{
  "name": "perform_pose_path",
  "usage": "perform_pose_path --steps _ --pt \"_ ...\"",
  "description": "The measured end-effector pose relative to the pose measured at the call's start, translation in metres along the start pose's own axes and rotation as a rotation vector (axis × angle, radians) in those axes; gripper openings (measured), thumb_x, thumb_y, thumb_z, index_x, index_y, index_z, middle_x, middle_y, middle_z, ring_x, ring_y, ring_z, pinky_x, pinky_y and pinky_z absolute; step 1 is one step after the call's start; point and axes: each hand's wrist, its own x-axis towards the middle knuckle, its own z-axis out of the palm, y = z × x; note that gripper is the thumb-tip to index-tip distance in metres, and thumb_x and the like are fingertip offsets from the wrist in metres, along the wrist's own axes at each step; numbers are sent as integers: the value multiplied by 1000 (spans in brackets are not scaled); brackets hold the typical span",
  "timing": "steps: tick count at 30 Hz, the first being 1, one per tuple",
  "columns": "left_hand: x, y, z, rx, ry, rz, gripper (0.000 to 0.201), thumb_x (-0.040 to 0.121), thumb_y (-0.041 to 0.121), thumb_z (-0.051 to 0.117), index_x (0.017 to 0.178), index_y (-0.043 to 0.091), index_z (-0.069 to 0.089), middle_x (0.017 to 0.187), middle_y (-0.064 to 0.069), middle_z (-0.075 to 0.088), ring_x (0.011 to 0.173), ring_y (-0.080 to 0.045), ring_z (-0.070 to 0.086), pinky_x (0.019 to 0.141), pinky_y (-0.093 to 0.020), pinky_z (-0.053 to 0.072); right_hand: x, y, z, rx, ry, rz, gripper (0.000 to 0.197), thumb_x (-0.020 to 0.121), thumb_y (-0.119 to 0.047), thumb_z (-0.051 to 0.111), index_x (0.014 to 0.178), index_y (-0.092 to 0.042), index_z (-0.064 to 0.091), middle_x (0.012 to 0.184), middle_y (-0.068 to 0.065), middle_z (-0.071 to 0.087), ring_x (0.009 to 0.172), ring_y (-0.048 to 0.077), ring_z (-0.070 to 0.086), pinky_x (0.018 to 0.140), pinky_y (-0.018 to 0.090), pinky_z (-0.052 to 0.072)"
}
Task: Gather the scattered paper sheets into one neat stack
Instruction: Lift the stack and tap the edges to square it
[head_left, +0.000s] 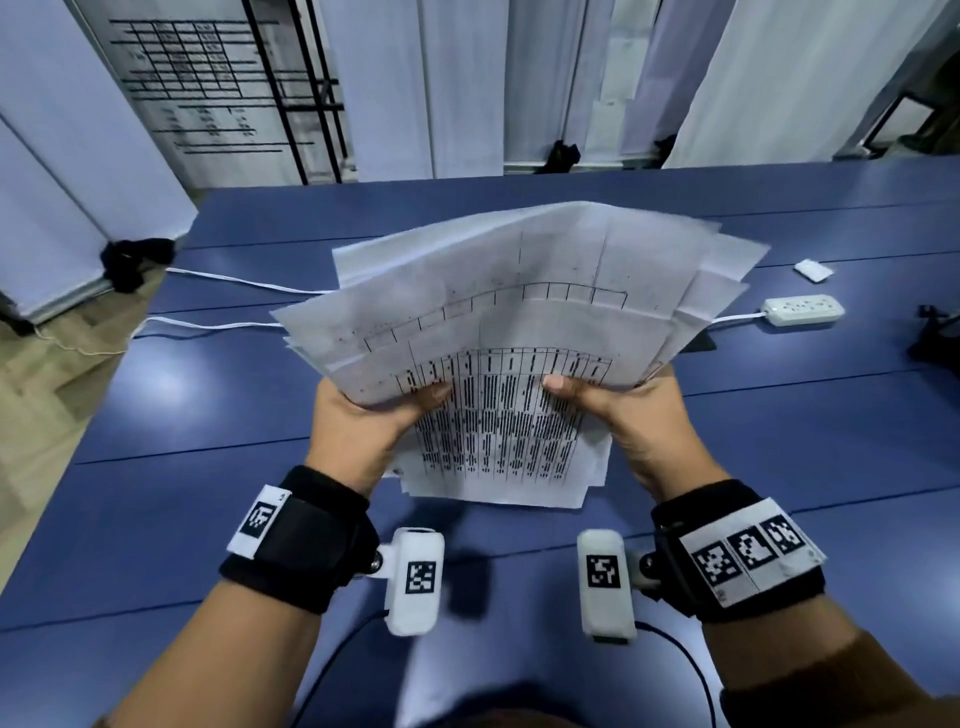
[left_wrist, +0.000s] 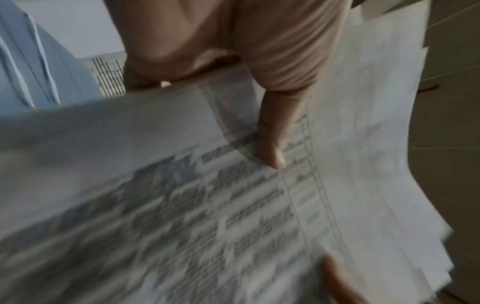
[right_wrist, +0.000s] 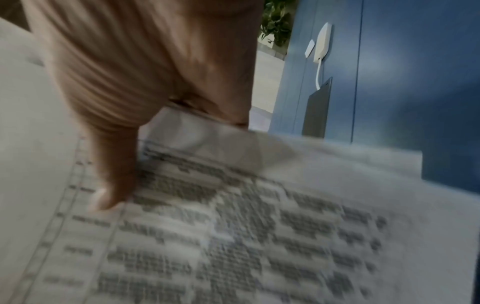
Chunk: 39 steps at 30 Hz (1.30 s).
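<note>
A loose bundle of white paper sheets (head_left: 509, 332) printed with tables is held up above the blue table (head_left: 208, 405), its far edges fanned and uneven. My left hand (head_left: 374, 421) grips the bundle's left side, thumb on top. My right hand (head_left: 618, 410) grips the right side the same way. In the left wrist view my left hand (left_wrist: 221, 67) lies across the blurred sheets (left_wrist: 182, 205), with a thumb tip (left_wrist: 275, 158) pressed on the print. In the right wrist view my right hand (right_wrist: 145, 67) holds the sheets (right_wrist: 233, 226) with its thumb on the top page. The fingers underneath are hidden.
A white power strip (head_left: 802, 309) with its cable lies at the table's right, with a small white packet (head_left: 813, 270) behind it. White cables (head_left: 228, 325) run over the left part of the table. A dark flat object (right_wrist: 317, 111) lies beside the sheets. Curtains hang behind.
</note>
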Motion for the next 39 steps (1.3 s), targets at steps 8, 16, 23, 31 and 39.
perform_pose_path --steps 8,16,23,31,39 --pt "8 -4 0 8 -77 -76 56 54 -2 84 107 0 66 98 -3 75 92 -15 70 81 -26 55 4 12 1 -107 -59 39 39 68 14 76 100 -7 69 95 -1 76 90 12 72 79 22 56" --pt "1 14 32 5 76 136 40 89 -1 60 128 -4 50 115 -7 67 103 -8 63 92 -21 47 -12 0 39 -33 168 -201 18 85 4 67 91 -13 71 80 -14 75 81 2 70 74 17 54" --pt "-12 6 22 22 3 83 58 75 -8 71 128 -6 46 120 -14 65 107 -15 64 88 -23 51 -29 25 37 -64 127 -70 33 82 3 70 114 -4 66 100 -2 76 98 17 71 92 36 55" --pt "13 13 -10 26 -200 27 58 47 -1 87 100 11 70 94 3 75 89 -10 70 77 -23 54 -9 5 3 -22 -119 -71 42 55 3 78 84 -27 79 93 -4 77 89 11 72 79 24 56" --pt "14 -1 -9 -1 -233 -35 65 41 32 94 100 18 72 103 -1 74 100 -15 69 82 -25 54 0 17 -6 -74 -104 87 48 60 11 79 102 -9 69 103 9 75 98 23 71 84 32 57"
